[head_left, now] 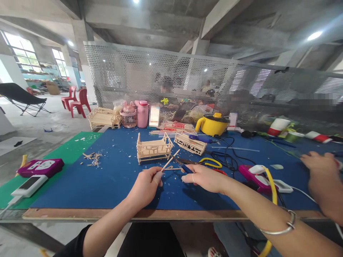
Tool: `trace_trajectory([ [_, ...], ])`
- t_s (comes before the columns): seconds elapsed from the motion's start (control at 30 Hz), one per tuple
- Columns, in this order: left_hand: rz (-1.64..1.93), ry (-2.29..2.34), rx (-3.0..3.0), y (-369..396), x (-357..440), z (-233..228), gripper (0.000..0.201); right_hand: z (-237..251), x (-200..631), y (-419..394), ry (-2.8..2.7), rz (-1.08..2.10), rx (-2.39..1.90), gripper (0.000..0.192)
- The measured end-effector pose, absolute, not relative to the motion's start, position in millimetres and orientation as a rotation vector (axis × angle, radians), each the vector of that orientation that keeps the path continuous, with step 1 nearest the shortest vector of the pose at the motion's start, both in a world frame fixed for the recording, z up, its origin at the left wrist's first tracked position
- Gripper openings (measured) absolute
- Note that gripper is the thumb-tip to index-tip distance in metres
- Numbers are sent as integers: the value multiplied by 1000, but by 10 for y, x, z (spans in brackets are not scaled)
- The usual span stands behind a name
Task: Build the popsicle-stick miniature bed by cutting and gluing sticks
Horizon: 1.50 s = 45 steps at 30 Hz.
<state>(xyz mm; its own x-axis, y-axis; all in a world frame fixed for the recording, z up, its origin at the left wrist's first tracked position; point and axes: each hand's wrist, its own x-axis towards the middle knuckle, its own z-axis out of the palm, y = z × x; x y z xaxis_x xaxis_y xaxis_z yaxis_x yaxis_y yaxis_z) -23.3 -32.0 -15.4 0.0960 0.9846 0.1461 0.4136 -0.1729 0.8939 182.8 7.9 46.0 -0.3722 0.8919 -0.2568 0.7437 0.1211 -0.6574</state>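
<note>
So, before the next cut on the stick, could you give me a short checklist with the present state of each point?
1. Left hand grips the thin wooden stick: ok.
2. Right hand holds the blue-handled cutter: ok.
3. Cutter blades placed on the stick: cannot tell, too small.
4. Fingertips away from the blades: cannot tell.
5. Small wooden frame stands apart from both hands: ok.
6. Another person's hand stays far to the right: ok.

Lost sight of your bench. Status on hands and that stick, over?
Left hand pinching thin wooden stick. Right hand holding blue-handled cutters at it. Small stick-built frame just behind, apart.
</note>
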Motion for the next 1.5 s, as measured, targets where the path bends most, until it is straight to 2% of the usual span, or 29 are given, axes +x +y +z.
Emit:
trace_trajectory([
  [0.2,1033,1356,1654,-355,-222,-187,35,379,1782,51,-2104,1176,-1620,20],
  [0.3,1020,1358,1661,-360,-216,-194,35,337,1777,46,-2147,1076,-1630,19],
  [0.4,1005,1387,1683,-361,-203,-187,38,297,1772,32,-2275,835,-1610,22],
  [0.53,1020,1415,1680,-352,-192,-183,39,243,1715,-2,-2347,360,-1759,34],
  [0.7,971,1482,1631,-342,-175,-201,41,182,1620,8,-2439,-301,-1825,33],
  [0.77,926,1500,1653,-343,-165,-187,42,180,1625,30,-2430,-407,-1818,35],
  [0.83,944,1521,1769,-340,-172,-160,37,201,1667,48,-2375,-137,-1817,34],
  [0.9,962,1546,1952,-325,-211,-142,33,242,1743,55,-2317,309,-1791,26],
  [1.0,865,1555,2167,-257,-312,-165,31,303,1894,50,-2085,1300,-1547,25],
  [1.07,794,1589,2228,-184,-363,-203,33,319,1978,43,-1742,1831,-1310,30],
  [1.1,766,1620,2253,-145,-373,-220,33,316,2003,39,-1601,1980,-1246,32],
  [1.17,727,1701,2319,-78,-364,-240,31,298,2014,28,-1565,2019,-1333,29],
  [1.27,764,1789,2409,-51,-329,-210,29,282,1973,12,-1876,1741,-1566,23],
  [1.4,1160,1791,2390,-126,-336,-75,33,325,1931,10,-2392,863,-1675,34],
  [1.5,1149,1547,2579,-144,-343,24,35,360,1890,-1,-2591,297,-1709,46],
])
